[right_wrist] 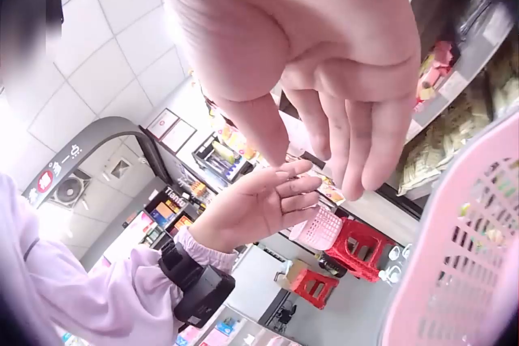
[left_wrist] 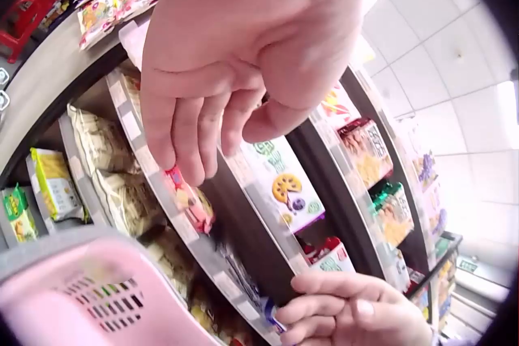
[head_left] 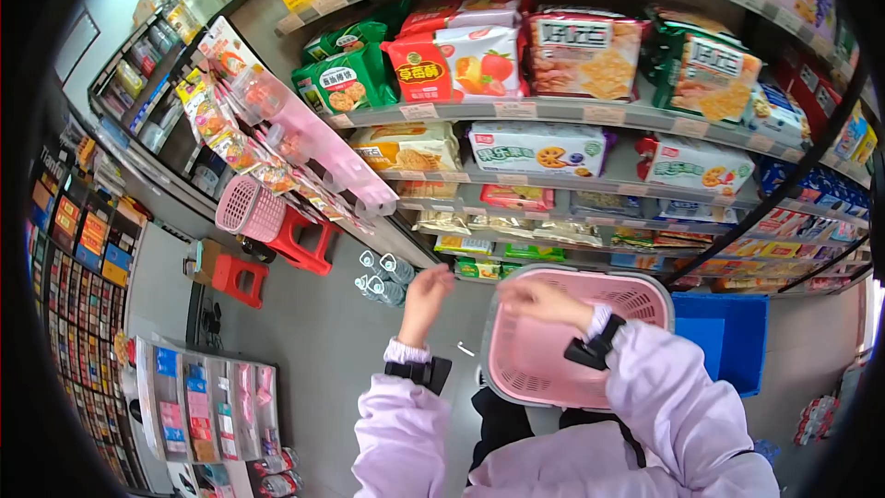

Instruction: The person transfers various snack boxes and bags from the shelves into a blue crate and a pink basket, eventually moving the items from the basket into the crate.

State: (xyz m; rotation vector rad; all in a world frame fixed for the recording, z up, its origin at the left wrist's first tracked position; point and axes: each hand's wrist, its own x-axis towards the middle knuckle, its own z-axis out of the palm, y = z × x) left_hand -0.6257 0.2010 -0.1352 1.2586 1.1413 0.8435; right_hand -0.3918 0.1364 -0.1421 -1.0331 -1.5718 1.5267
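Both hands hover in front of the snack shelves, palms turned toward each other, with nothing held. The left hand (head_left: 428, 299) is raised left of the pink basket (head_left: 505, 378), its fingers relaxed and slightly bent in the left wrist view. Over the basket's left rim is the right hand (head_left: 544, 302), fingers loosely bent with the thumb apart, as the right wrist view shows. Beyond the hands, the lower shelves carry a white biscuit box (head_left: 537, 148) and several snack packs; a red strawberry pack (head_left: 461, 65) sits higher up.
A blue bin (head_left: 728, 337) stands right of the basket. Several water bottles (head_left: 383, 278) are on the floor to the left, near red stools (head_left: 309, 244) and a small pink basket (head_left: 249, 207). A display rack (head_left: 207, 406) stands at lower left.
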